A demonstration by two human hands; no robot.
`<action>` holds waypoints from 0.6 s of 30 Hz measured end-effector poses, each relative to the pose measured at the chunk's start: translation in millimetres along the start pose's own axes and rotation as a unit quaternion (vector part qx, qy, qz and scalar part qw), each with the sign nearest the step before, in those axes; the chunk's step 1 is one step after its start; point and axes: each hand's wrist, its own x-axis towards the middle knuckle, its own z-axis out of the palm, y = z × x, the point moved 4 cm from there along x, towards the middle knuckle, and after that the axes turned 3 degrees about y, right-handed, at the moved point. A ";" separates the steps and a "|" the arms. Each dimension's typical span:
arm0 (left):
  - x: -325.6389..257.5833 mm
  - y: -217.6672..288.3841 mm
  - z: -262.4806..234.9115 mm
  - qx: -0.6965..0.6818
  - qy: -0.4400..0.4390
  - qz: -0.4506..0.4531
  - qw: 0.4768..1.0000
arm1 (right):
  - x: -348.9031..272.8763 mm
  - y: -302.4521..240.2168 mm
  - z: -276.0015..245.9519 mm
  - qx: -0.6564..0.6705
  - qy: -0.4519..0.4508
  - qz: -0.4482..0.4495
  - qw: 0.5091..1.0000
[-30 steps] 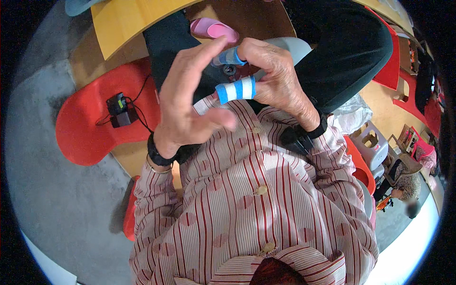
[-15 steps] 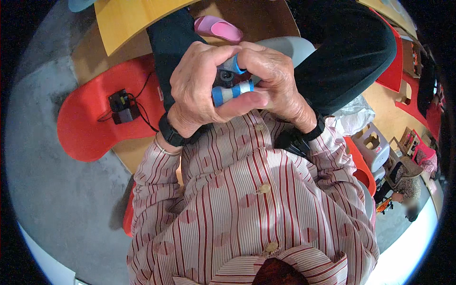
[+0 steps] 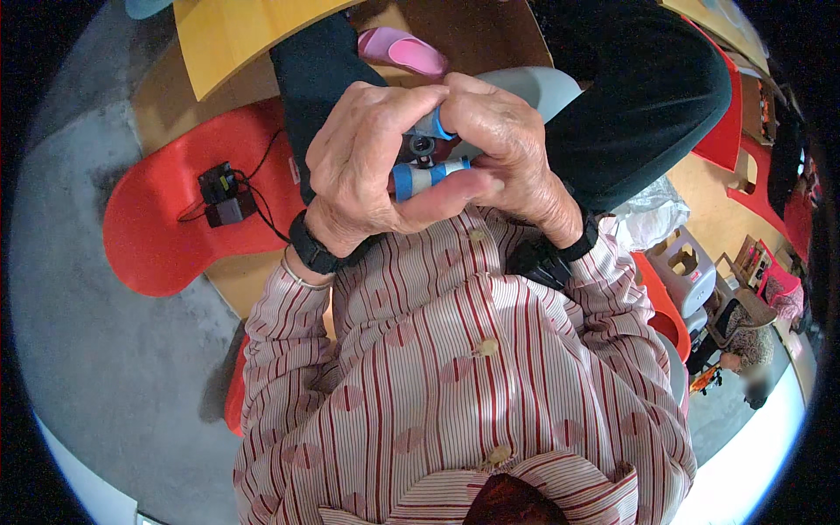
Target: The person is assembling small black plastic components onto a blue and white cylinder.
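Observation:
Above my lap, both hands hold what looks like a small pair of binoculars (image 3: 430,176). Two short blue and pale tubes lie side by side, with a dark middle piece and a round dark ring between them. My left hand (image 3: 354,157) is closed round the left ends, its thumb along the near tube. From the other side my right hand (image 3: 500,131) grips the right ends, its thumb on the near tube and its index finger over the far one. The fingers cover much of both tubes, and their undersides are hidden.
To my left is a red chair seat (image 3: 175,201) bearing a black device with cables (image 3: 226,197). A yellow tabletop edge (image 3: 236,39) curves above it. Beyond my hands lies a pink slipper (image 3: 402,52). A grey stool (image 3: 682,267) and another person (image 3: 744,346) are at the right.
The tubes have turned slightly in my hands, so the dark ring between them shows more clearly. My left hand has shifted slightly left; both hands keep their hold.

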 end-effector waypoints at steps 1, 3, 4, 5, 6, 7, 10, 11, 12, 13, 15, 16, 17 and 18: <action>0.3 -0.4 -0.4 -0.005 0.001 0.006 1.000 | 0.2 -0.5 -0.2 0.001 -0.001 0.000 1.000; 0.4 -0.5 -1.1 -0.009 0.003 0.012 1.000 | 0.1 -1.2 -0.1 0.008 -0.003 0.005 1.000; 0.8 -0.4 -1.2 -0.007 0.002 0.005 1.000 | -0.1 -1.4 -0.1 0.008 -0.004 0.006 1.000; 1.0 -0.3 -1.2 -0.005 0.001 -0.001 1.000 | -0.3 -1.1 0.3 -0.002 -0.007 0.005 1.000; 0.5 -0.4 -1.2 -0.004 0.002 -0.002 1.000 | -0.5 -0.6 0.6 -0.013 -0.011 0.005 1.000; -0.3 -1.4 -1.0 -0.003 -0.003 -0.003 1.000 | -0.8 0.3 0.8 -0.012 -0.011 0.004 1.000; 2.9 0.5 0.0 0.011 -0.007 -0.008 1.000 | -2.4 3.2 2.0 -0.003 -0.017 -0.004 1.000; 4.7 1.7 1.1 0.022 -0.006 -0.013 1.000 | -2.9 4.9 1.9 -0.008 0.006 -0.002 1.000; 5.6 2.9 2.1 0.021 -0.006 -0.012 1.000 | -2.9 5.8 0.5 -0.014 0.029 0.001 0.999; 5.2 5.2 1.3 0.015 -0.003 0.001 1.000 | -2.6 5.5 1.6 -0.012 0.029 -0.001 1.000; 3.9 6.4 -0.8 0.011 -0.001 0.014 1.000 | -1.9 2.8 2.7 -0.041 0.036 -0.024 0.998; 2.3 6.1 -1.7 0.011 -0.006 0.020 1.000 | -2.4 2.9 2.7 -0.041 0.036 -0.023 0.998; 1.4 6.1 -2.1 0.010 -0.010 0.026 1.000 | -3.1 3.1 3.8 -0.032 0.019 -0.022 0.999; 1.8 5.4 -1.5 0.011 -0.010 0.025 1.000 | -3.5 3.3 5.2 -0.022 0.003 -0.021 1.000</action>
